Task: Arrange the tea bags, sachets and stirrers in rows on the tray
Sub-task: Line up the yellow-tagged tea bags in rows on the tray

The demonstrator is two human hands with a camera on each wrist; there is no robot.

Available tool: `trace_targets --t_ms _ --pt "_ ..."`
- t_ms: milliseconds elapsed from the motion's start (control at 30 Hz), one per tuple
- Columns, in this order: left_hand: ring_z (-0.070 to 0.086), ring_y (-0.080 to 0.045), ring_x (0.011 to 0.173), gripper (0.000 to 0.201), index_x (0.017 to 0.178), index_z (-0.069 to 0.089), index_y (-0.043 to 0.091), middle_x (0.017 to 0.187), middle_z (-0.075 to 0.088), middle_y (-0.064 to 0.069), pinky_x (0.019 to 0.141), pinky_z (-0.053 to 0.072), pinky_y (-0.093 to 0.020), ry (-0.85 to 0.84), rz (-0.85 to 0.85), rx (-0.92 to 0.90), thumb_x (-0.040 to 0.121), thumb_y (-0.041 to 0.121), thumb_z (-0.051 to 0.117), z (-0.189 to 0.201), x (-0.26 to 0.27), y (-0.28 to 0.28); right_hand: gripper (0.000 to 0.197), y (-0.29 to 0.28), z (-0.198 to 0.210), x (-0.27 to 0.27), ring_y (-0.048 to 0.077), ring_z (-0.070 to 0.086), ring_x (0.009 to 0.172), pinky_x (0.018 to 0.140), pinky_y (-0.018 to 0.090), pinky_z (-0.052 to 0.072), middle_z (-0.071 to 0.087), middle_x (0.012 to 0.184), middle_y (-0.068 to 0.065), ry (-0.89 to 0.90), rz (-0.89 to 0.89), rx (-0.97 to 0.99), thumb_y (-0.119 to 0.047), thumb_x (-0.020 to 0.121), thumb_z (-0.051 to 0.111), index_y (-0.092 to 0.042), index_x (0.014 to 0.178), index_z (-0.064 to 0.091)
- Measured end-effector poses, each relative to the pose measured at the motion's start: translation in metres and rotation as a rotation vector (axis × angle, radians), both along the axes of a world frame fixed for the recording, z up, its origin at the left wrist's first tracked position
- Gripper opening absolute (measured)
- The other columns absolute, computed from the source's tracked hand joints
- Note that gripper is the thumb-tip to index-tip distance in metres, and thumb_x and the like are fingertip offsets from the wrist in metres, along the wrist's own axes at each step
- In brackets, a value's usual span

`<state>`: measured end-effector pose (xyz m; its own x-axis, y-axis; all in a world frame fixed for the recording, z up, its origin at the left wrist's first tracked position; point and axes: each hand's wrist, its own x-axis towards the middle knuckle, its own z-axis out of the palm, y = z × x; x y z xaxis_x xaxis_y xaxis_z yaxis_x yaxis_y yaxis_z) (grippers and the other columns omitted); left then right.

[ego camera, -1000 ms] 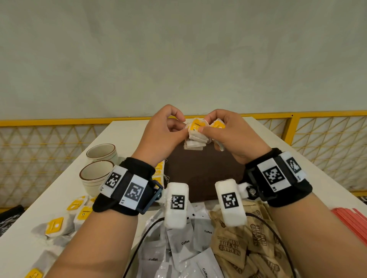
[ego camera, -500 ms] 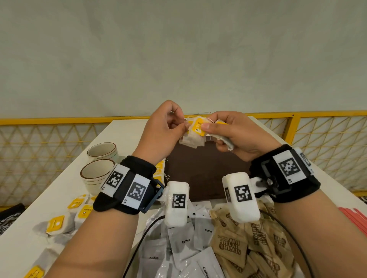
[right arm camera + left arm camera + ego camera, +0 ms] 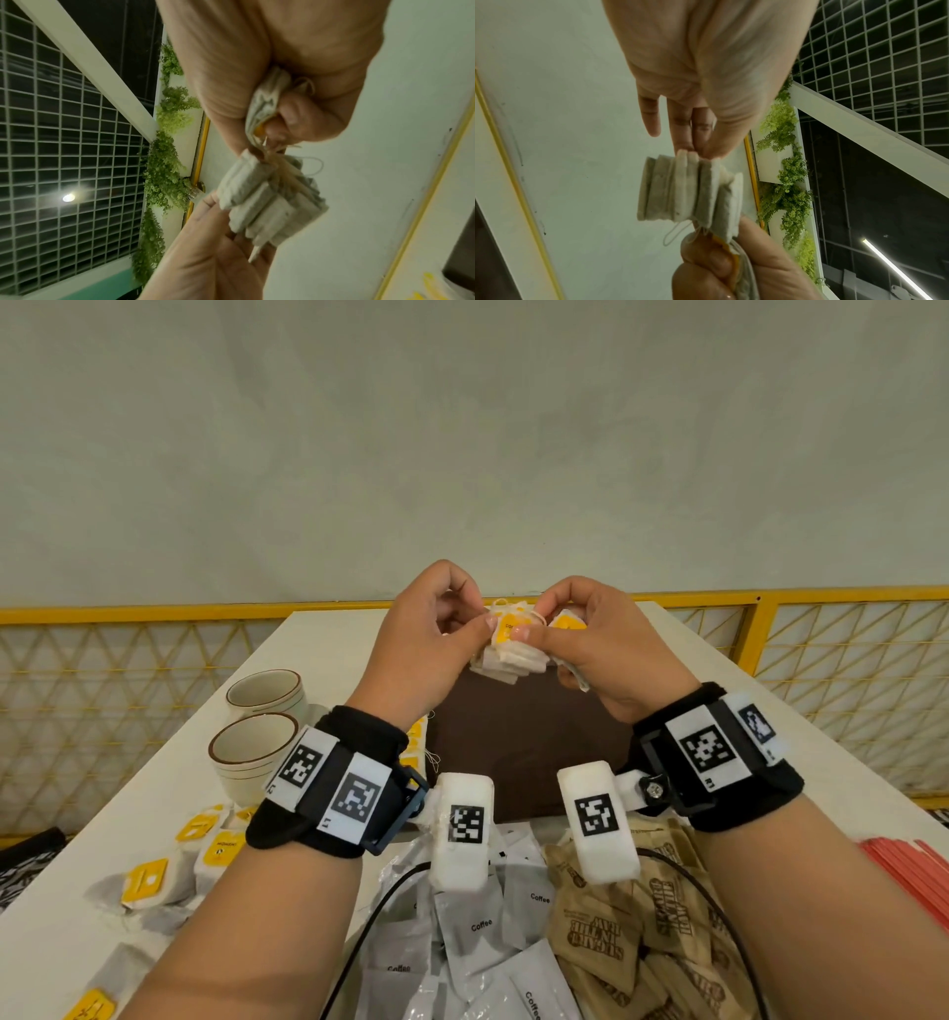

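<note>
Currently held: one bundle of tea bags [image 3: 506, 654], raised above the brown tray [image 3: 524, 762], strings tangled. My left hand [image 3: 421, 649] pinches the bundle's edge between thumb and fingertips; my right hand [image 3: 606, 649] is curled round yellow tags and a few more bags.

Handling note: I judge it best to ease one bag free by its tag, keeping the strings slack so none tears, then lay it flat on the tray.

Counts:
- bags in the bundle: about six edges in the left wrist view
- cups [image 3: 254, 747]: two
- loose tea bags [image 3: 149, 880], left: several, exact number unclear
- coffee sachets [image 3: 480, 924] and brown sugar sachets [image 3: 667, 911]: heaps, uncountable
- red stirrers [image 3: 914, 870]: a stack, uncountable
</note>
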<state>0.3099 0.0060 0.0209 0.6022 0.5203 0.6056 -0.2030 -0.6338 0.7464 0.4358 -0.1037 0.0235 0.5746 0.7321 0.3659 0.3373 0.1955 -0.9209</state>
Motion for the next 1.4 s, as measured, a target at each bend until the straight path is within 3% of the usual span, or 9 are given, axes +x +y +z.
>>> trace_targets --t_ms 233,367,433,567,700,867,1033,1267,1400 --pt "0.06 -0.019 0.096 0.021 0.082 0.072 0.024 0.096 0.066 -0.007 0.089 0.044 -0.032 0.17 -0.126 0.077 0.09 0.026 0.053 0.001 -0.001 -0.006 0.02 -0.002 0.002 0.002 0.012 0.043 0.049 0.037 0.017 0.031 0.055 0.074 0.002 0.085 0.014 0.035 0.0 0.082 0.069 -0.014 0.087 0.056" --pt "0.059 -0.02 0.08 0.031 0.079 0.075 0.01 0.085 0.065 -0.012 0.077 0.044 -0.035 0.179 -0.022 0.067 0.097 0.02 0.051 -0.001 0.0 -0.007 0.009 0.001 0.004 0.001 0.011 0.039 0.044 0.039 0.017 0.028 0.053 0.073 0.001 0.233 0.057 0.018 -0.012 0.091 0.061 -0.014 0.085 0.056" --pt "0.057 -0.011 0.072 0.035 0.076 0.075 0.012 0.079 0.064 -0.004 0.075 0.044 -0.035 0.261 0.006 0.113 0.095 0.031 0.054 -0.005 0.004 -0.008 0.008 0.002 0.005 0.001 0.013 0.042 0.049 0.04 0.018 0.029 0.054 0.08 0.002 0.32 0.05 -0.016 -0.016 0.097 0.052 -0.016 0.09 0.056" --pt "0.054 -0.027 0.069 0.071 0.063 0.063 0.0 0.076 0.059 -0.022 0.067 0.042 -0.043 0.344 0.058 0.151 0.075 0.069 0.052 -0.01 0.008 -0.02 0.02 0.005 0.004 0.0 0.014 0.049 0.061 0.048 0.023 0.033 0.051 0.087 0.003 0.391 0.023 -0.038 -0.012 0.098 0.038 -0.018 0.099 0.057" --pt "0.057 -0.013 0.072 0.03 0.06 0.067 0.025 0.074 0.062 0.001 0.068 0.044 -0.033 0.334 0.107 0.108 0.08 0.048 0.068 -0.01 0.011 -0.023 0.026 0.006 0.003 -0.003 0.017 0.049 0.067 0.049 0.025 0.033 0.05 0.091 0.008 0.444 0.092 -0.021 -0.009 0.095 0.034 -0.014 0.103 0.058" --pt "0.06 -0.021 0.081 0.015 0.073 0.074 0.018 0.082 0.066 -0.006 0.08 0.047 -0.047 0.273 0.14 0.122 0.082 0.03 0.071 -0.014 0.013 -0.013 0.03 0.006 0.005 -0.004 0.016 0.053 0.069 0.054 0.023 0.04 0.057 0.095 0.009 0.402 0.128 -0.042 -0.002 0.093 0.033 -0.012 0.111 0.055" --pt "0.061 -0.016 0.085 0.008 0.077 0.073 0.02 0.086 0.067 -0.002 0.078 0.048 -0.034 0.233 0.17 0.089 0.082 0.026 0.072 -0.014 0.012 -0.009 0.012 0.008 -0.001 -0.001 0.015 0.06 0.071 0.053 0.018 0.048 0.062 0.089 0.012 0.253 0.098 -0.012 -0.001 0.096 0.044 -0.004 0.099 0.056" --pt "0.053 -0.026 0.068 0.046 0.077 0.07 -0.003 0.075 0.06 -0.024 0.067 0.041 -0.028 0.104 0.205 -0.032 0.094 0.036 0.055 -0.01 0.009 0.002 0.015 0.004 -0.001 0.004 0.015 0.056 0.07 0.049 0.017 0.044 0.06 0.084 0.009 0.258 0.141 -0.013 -0.002 0.096 0.049 -0.008 0.087 0.06" --pt "0.043 -0.008 0.054 0.046 0.062 0.064 -0.001 0.051 0.047 0.005 0.06 0.037 -0.02 0.094 0.137 -0.097 0.089 0.037 0.063 -0.01 0.009 0.001 0.016 0.005 -0.004 -0.002 0.009 0.056 0.068 0.049 0.016 0.043 0.063 0.082 0.005 0.195 0.194 -0.078 0.0 0.094 0.051 -0.01 0.087 0.061"
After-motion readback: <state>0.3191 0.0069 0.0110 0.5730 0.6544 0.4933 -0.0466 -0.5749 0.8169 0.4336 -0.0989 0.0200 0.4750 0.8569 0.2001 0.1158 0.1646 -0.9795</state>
